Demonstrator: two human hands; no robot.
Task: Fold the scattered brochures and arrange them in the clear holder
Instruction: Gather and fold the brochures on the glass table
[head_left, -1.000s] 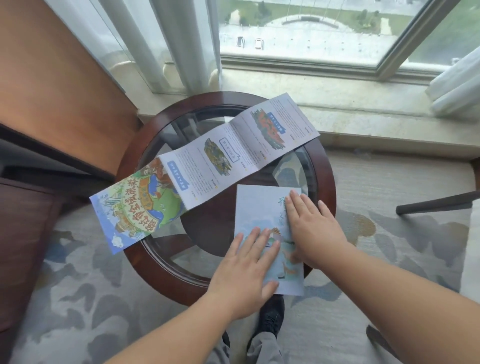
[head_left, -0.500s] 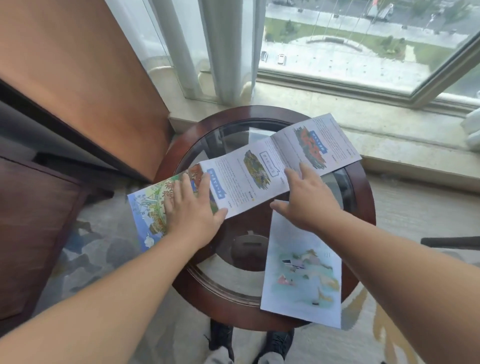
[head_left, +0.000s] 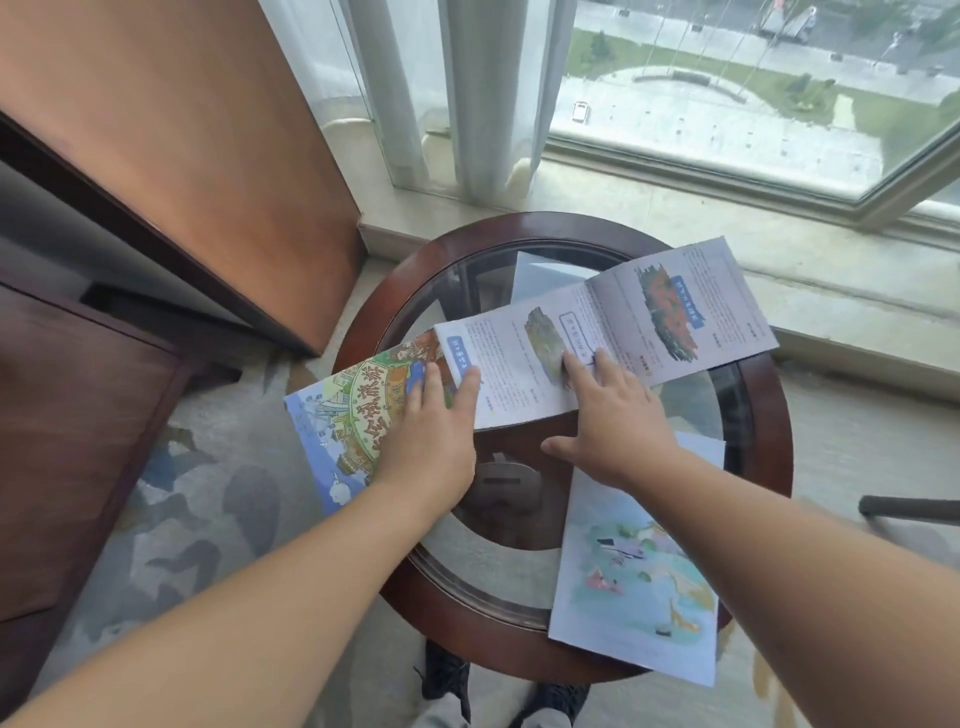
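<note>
A long unfolded brochure (head_left: 670, 312) lies across the round glass-topped table (head_left: 769, 415), its colourful cover panel hanging over the left rim. My left hand (head_left: 428, 441) lies flat on that cover panel, fingers straight. My right hand (head_left: 615, 421) presses straight fingers onto the brochure's middle panel, thumb spread to the left. A folded brochure (head_left: 639, 582) with a pale blue illustration rests at the table's near right edge, partly under my right forearm. No clear holder is in view.
A wooden cabinet (head_left: 171, 156) stands to the left. A stone window sill (head_left: 675, 208) and a white curtain (head_left: 493, 93) lie behind the table. A dark chair leg (head_left: 909, 506) shows at the right. My shoes (head_left: 447, 680) show below the table on patterned carpet.
Both hands left the folded brochure and moved up onto the long unfolded one. Since half a second ago they have stayed there, the right hand sliding slightly left on the middle panel.
</note>
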